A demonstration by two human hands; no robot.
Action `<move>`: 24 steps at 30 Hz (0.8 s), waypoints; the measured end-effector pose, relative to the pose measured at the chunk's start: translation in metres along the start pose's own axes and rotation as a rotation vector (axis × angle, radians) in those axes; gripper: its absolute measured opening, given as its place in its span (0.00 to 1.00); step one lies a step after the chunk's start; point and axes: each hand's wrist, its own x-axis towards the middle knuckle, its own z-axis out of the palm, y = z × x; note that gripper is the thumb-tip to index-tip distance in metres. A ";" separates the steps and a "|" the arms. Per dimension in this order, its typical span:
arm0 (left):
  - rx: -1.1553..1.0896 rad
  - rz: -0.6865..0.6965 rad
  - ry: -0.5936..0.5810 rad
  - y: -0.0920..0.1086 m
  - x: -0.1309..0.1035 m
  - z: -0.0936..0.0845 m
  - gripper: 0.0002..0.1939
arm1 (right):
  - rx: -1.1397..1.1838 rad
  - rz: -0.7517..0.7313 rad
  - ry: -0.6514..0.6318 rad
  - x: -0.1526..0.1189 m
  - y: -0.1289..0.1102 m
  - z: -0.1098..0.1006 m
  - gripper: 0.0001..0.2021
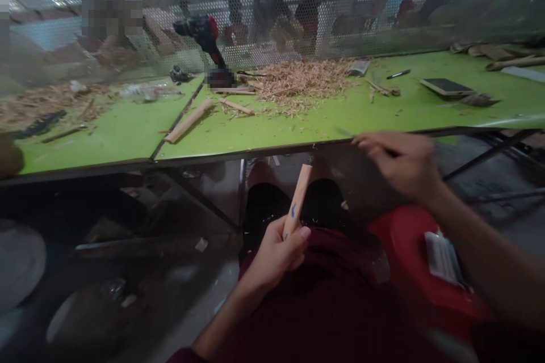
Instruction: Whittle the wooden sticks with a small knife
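My left hand is closed around the lower end of a wooden stick, which tilts up above my lap. A blue mark shows on the stick's side. My right hand is a fist by the table's front edge, apart from the stick and blurred. From its fingertips a thin, greyish, blade-like tool points left; blur and the fingers hide most of it.
On the green table lie a heap of wood shavings, a wooden piece, a pen and a phone. A cordless drill stands before the perforated screen. A red stool is at my right.
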 end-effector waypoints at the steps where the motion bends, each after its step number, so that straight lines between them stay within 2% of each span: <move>1: -0.012 -0.006 -0.007 0.001 0.000 0.000 0.38 | 0.041 -0.040 -0.031 -0.008 -0.013 0.010 0.11; 5: -0.041 -0.009 -0.020 0.003 -0.002 -0.003 0.37 | 0.058 -0.157 -0.175 -0.027 -0.046 0.047 0.16; 8: -0.056 0.006 -0.031 0.004 -0.002 -0.006 0.36 | -0.008 -0.229 -0.175 -0.028 -0.052 0.059 0.18; 12: -0.048 0.037 -0.018 0.004 0.000 -0.006 0.37 | -0.092 -0.312 -0.119 -0.021 -0.043 0.061 0.19; 19: -0.002 0.038 -0.024 0.013 -0.001 -0.002 0.36 | -0.131 -0.385 -0.149 -0.017 -0.035 0.058 0.16; 21: 0.002 0.039 -0.012 0.014 -0.004 -0.002 0.36 | -0.150 -0.354 -0.195 -0.014 -0.028 0.057 0.16; 24: 0.038 0.033 0.006 0.008 -0.012 -0.004 0.37 | -0.209 -0.203 -0.196 -0.002 0.001 0.050 0.16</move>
